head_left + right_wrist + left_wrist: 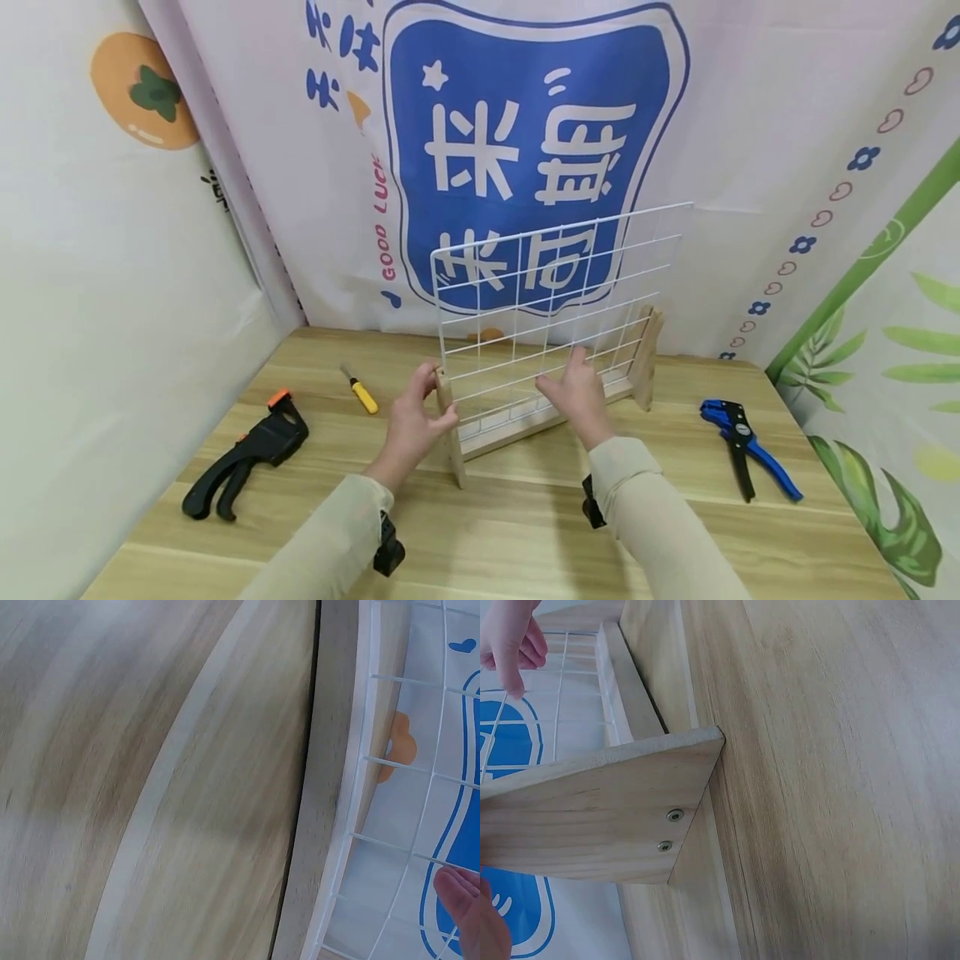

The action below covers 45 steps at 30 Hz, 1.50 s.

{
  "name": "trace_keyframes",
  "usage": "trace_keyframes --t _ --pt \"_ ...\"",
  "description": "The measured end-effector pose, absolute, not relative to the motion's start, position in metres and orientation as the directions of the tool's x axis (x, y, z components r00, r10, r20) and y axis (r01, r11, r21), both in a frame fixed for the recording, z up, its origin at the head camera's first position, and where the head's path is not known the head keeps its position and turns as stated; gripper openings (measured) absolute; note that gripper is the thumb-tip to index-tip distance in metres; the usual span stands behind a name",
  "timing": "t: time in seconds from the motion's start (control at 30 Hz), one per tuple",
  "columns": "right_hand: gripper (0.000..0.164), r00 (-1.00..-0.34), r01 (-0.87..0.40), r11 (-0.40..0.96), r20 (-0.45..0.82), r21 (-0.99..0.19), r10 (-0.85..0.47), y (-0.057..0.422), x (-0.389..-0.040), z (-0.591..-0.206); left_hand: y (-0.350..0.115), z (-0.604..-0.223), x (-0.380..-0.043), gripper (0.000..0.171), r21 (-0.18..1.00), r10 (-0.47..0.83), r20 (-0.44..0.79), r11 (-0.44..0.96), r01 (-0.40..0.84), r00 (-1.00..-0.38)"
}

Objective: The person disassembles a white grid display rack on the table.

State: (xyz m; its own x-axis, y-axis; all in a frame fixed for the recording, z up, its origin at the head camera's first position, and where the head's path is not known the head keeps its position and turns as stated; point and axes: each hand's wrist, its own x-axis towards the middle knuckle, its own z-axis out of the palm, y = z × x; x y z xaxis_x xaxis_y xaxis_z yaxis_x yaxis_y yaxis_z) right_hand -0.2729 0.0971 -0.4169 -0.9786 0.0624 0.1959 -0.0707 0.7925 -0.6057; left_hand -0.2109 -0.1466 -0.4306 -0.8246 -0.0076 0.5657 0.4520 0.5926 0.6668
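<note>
A white wire grid panel [517,317] stands upright in a wooden base with a long bottom rail [517,435] and two side posts. My left hand [411,425] grips the near left side post [453,450], thumb on its front side and fingers towards the back. Two metal screws [675,815] show on this post's outer face in the left wrist view. Over the lower middle of the panel, my right hand [581,400] holds the wires between thumb and fingers. Its fingertips [453,889] show at the right wrist view's edge. The right side post [645,358] stands beyond it.
Left on the wooden table [517,542] lies a black trigger clamp [258,454] with orange pads. Behind it is a small yellow-handled tool [363,395]. Blue and black wire strippers [748,446] lie at the right. A printed curtain [337,208] hangs behind the panel.
</note>
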Motion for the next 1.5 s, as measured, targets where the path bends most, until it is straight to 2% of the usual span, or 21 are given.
trace_keyframes --t 0.3,0.67,0.9,1.0,1.23,1.5 --pt "0.073 -0.98 -0.044 0.799 0.181 -0.6 0.083 0.093 -0.273 -0.42 -0.145 -0.432 -0.209 0.064 0.675 0.014 0.608 0.516 0.527 -0.794" --pt "0.074 -0.982 -0.035 0.828 0.174 -0.56 0.076 0.098 -0.273 -0.422 -0.146 -0.43 -0.21 0.062 0.684 0.049 0.585 0.507 0.525 -0.81" --pt "0.073 -0.985 -0.026 0.86 0.161 -0.509 0.065 0.099 -0.271 -0.421 -0.152 -0.428 -0.216 0.052 0.688 0.089 0.555 0.511 0.516 -0.827" --pt "0.073 -0.98 -0.032 0.878 0.187 -0.478 0.066 0.1 -0.269 -0.42 -0.153 -0.429 -0.215 0.051 0.679 0.112 0.546 0.522 0.517 -0.831" --pt "0.066 -0.933 -0.111 0.881 0.353 -0.46 0.067 0.096 -0.267 -0.41 -0.155 -0.427 -0.214 0.048 0.651 0.118 0.581 0.526 0.547 -0.805" --pt "0.069 -0.944 -0.096 0.894 0.324 -0.438 0.058 0.096 -0.266 -0.404 -0.156 -0.429 -0.217 0.052 0.624 0.137 0.613 0.519 0.584 -0.778"
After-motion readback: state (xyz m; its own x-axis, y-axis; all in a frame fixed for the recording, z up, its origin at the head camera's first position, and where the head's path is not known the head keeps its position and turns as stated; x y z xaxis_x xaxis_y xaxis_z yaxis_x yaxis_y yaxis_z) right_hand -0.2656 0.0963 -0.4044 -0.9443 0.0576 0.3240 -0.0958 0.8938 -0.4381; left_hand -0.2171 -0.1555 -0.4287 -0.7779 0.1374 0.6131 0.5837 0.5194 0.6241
